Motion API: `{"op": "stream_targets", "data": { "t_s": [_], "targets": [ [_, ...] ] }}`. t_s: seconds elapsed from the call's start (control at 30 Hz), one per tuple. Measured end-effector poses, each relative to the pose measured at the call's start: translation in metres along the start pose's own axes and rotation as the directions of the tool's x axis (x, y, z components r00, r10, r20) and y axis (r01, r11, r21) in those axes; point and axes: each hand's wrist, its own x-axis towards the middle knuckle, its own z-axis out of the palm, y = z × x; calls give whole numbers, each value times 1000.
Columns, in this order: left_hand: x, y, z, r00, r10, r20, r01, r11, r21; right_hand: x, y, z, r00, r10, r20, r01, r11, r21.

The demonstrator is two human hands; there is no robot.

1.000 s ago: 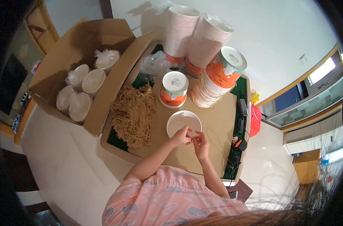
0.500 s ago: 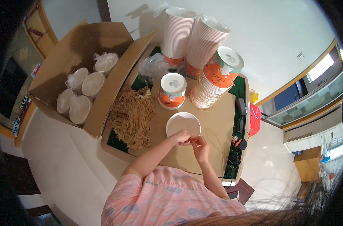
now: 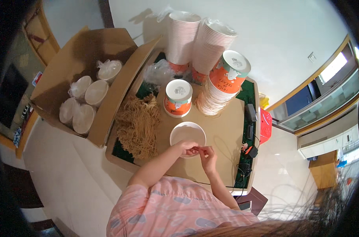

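A white-lined paper cup (image 3: 186, 132) stands mouth up on the brown board (image 3: 230, 158), just in front of me. Over its near rim my left hand (image 3: 188, 148) is closed, its fingertips meeting those of my right hand (image 3: 207, 155). My right hand is pinched too. Whatever lies between the fingertips is too small to make out. Left of the cup spreads a heap of tan twine strands (image 3: 138, 128). Behind it a short stack of orange-and-green printed paper cups (image 3: 178, 98) stands upside down. To the right rises a taller inverted stack (image 3: 227, 81) with twine about its rims.
Two tall stacks of nested cups (image 3: 183, 37) in clear plastic stand at the back, beside crumpled plastic (image 3: 159, 72). An open cardboard box (image 3: 116, 104) with several wrapped cup stacks is at the left. Black adapters and cables (image 3: 245, 170) lie along the right table edge, near a red basket (image 3: 265, 126).
The view has shifted slightly, so the table things sit a little differently. Both hands stay together at the cup's near rim, with the right fingers a bit straighter.
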Motion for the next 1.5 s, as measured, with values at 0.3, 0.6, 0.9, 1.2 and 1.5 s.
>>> {"op": "stream_targets", "data": {
  "t_s": [0.3,0.6,0.9,1.2,1.5],
  "targets": [
    [-8,-4,0,995,94,-20,-95,992,-88,3,17,-2,986,164,17,-164,964,211],
    [-58,-10,43,360,919,163,-378,-16,926,4,21,-5,763,581,284,-621,534,574],
    [-64,-14,42,403,883,238,-325,-105,940,0,33,-5,799,506,323,-589,557,585],
    [-46,-25,32,415,909,37,-455,172,874,0,31,-12,868,357,345,-487,749,450],
    [-46,-22,35,407,910,-86,-497,299,814,2,17,-9,874,432,222,-485,753,445]
  ]
}}
